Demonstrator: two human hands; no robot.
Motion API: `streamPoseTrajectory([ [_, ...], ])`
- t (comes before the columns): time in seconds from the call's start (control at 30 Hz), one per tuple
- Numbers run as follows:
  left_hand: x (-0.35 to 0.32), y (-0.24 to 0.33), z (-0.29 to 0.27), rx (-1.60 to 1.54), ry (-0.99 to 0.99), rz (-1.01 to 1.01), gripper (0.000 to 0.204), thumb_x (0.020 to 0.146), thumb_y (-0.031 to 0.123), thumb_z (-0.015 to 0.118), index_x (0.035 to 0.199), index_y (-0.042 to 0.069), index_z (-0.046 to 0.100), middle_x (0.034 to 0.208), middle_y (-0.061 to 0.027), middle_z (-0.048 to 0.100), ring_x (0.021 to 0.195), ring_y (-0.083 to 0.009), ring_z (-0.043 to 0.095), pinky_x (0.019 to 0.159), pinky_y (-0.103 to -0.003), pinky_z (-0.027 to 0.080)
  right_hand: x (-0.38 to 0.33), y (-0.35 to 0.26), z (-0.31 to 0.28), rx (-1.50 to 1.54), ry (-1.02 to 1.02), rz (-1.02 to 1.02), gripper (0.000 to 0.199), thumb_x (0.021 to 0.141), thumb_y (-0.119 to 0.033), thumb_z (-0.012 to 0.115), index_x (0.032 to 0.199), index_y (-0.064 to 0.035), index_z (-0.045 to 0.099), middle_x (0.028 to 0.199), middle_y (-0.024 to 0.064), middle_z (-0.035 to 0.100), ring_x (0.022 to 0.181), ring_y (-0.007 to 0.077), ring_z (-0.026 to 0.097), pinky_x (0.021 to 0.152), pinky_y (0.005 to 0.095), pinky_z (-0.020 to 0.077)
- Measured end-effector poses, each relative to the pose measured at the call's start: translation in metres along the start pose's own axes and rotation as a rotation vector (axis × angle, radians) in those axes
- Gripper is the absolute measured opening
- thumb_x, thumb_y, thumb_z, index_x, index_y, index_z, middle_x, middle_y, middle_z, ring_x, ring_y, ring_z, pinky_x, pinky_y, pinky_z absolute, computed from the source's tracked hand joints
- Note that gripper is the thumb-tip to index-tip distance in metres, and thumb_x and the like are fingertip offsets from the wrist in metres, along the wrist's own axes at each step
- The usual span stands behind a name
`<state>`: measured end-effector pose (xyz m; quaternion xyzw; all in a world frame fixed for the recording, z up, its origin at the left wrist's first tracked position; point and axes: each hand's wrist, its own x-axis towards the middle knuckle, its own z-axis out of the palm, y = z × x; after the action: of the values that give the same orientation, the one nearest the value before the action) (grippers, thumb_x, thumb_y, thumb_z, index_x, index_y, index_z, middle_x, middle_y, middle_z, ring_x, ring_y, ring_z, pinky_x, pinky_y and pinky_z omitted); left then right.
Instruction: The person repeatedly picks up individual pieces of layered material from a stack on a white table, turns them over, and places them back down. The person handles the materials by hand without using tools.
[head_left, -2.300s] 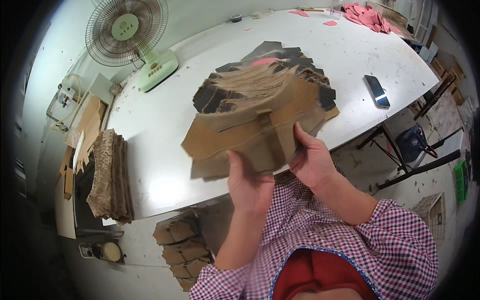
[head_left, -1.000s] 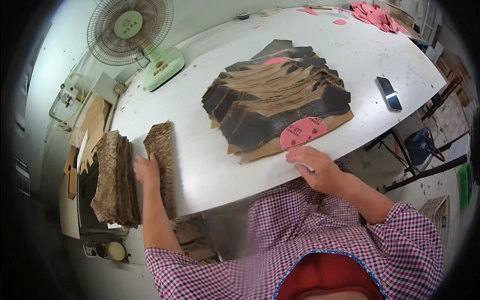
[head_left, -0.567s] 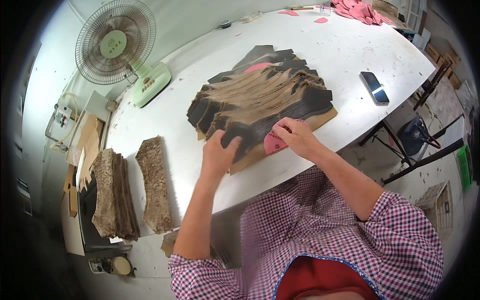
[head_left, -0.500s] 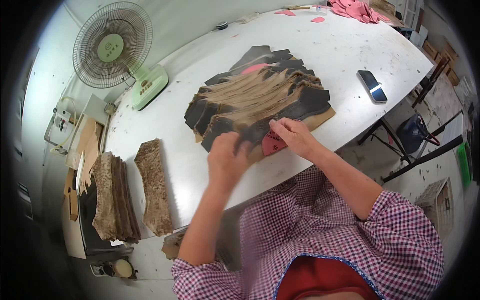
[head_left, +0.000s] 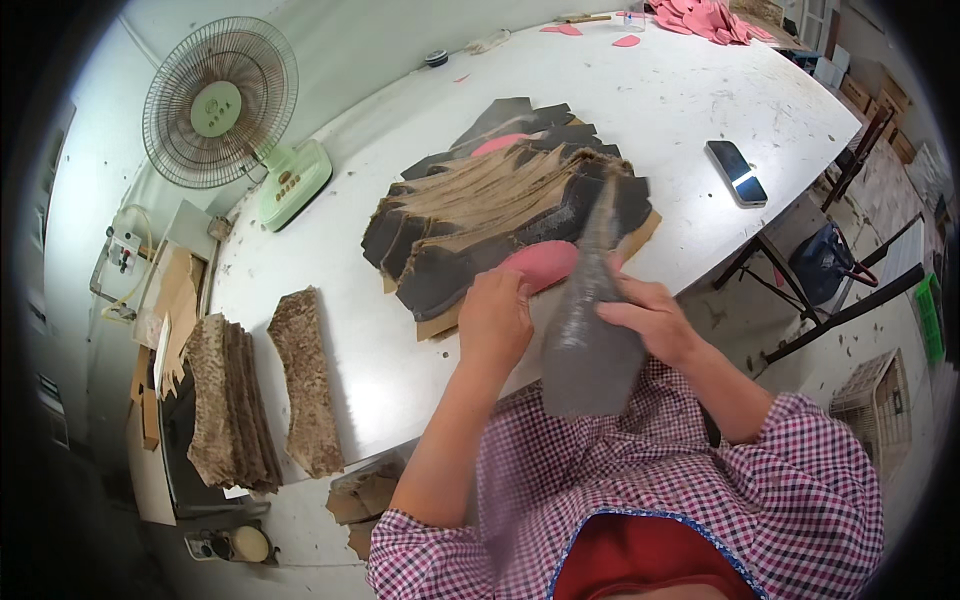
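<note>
Now the right hand [head_left: 655,318] has lifted a blurred grey piece [head_left: 588,340], seemingly pinched; left hand [head_left: 493,318] rests open.

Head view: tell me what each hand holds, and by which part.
The right hand holds a grey piece by its right edge, about midway up. The left hand rests on the pink piece atop the pile, gripping nothing visibly.

On the table [head_left: 700,110], a fanned stack of cut pieces [head_left: 500,215] lies in the middle. A fan [head_left: 225,110] stands behind and left of it, and a phone [head_left: 737,172] lies to its right. A single strip [head_left: 305,390] lies at the near left edge, with a pile of strips [head_left: 225,400] further left, off the table.
</note>
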<state>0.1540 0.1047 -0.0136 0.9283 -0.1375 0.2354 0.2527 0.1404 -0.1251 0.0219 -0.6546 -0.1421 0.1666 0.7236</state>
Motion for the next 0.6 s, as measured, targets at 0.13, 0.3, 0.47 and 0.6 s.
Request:
streamPoseTrajectory([
  [0.13, -0.004, 0.018, 0.001, -0.082, 0.185, -0.006, 0.021, 0.089, 0.009, 0.061, 0.109, 0.003, 0.06, 0.115, -0.0181, 0.057, 0.108, -0.0352, 0.054, 0.09, -0.042, 0.046, -0.059, -0.02, -0.03, 0.09, 0.041, -0.144, 0.04, 0.084, -0.007, 0.057, 0.121, 0.0085, 0.059, 0.119, 0.0115, 0.061, 0.108, 0.0204, 0.059, 0.091, 0.0287, 0.0465],
  [0.3, -0.02, 0.064, -0.006, -1.673, 0.043, -0.606, 0.048, 0.096, 0.025, 0.054, 0.137, 0.002, 0.044, 0.137, -0.0183, 0.049, 0.125, -0.0333, 0.048, 0.101, -0.044, 0.041, -0.065, -0.043, -0.03, 0.213, -0.173, -0.014, 0.044, 0.084, -0.011, 0.054, 0.122, 0.0112, 0.057, 0.112, 0.0132, 0.065, 0.101, 0.0201, 0.062, 0.087, 0.0274, 0.0475],
  [0.47, -0.029, 0.073, -0.028, -2.032, 0.057, -0.428, 0.083, 0.084, 0.055, 0.048, 0.141, -0.002, 0.034, 0.138, -0.0242, 0.045, 0.125, -0.0357, 0.049, 0.105, -0.046, 0.04, -0.031, -0.006, -0.012, 0.239, -0.276, 0.389, 0.047, 0.085, -0.022, 0.058, 0.12, 0.0084, 0.058, 0.107, 0.0118, 0.066, 0.091, 0.0156, 0.062, 0.081, 0.026, 0.047],
  [0.6, -0.059, 0.051, -0.034, -2.089, 0.192, -0.471, 0.054, 0.093, 0.032, 0.036, 0.13, -0.006, 0.048, 0.128, -0.02, 0.056, 0.115, -0.0325, 0.056, 0.1, -0.043, 0.045, -0.023, 0.001, -0.007, -0.165, -0.198, -0.028, 0.072, 0.085, -0.04, 0.065, 0.133, 0.0082, 0.043, 0.129, 0.0202, 0.054, 0.117, 0.0258, 0.054, 0.1, 0.0327, 0.041],
])
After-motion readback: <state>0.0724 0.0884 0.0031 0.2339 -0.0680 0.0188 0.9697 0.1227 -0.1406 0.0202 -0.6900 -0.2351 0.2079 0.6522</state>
